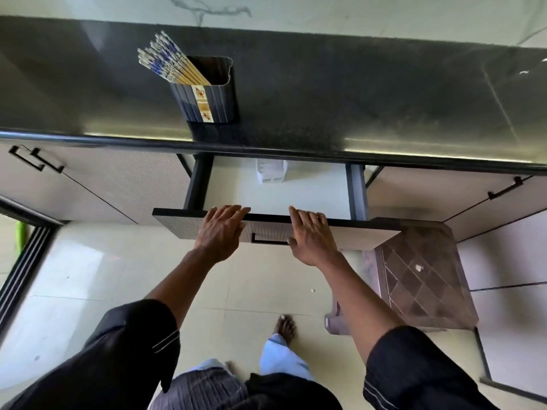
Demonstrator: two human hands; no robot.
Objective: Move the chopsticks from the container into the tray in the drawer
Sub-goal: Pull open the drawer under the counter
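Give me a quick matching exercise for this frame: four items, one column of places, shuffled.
Items:
1. chopsticks
2. container
3. tray
4. left hand

Places:
A. on the dark countertop
B. at the back of the open drawer
C. on the drawer's front edge
D. standing in the container, leaning left

Pairs: 1-D, 2-A, 3-B, 4-C
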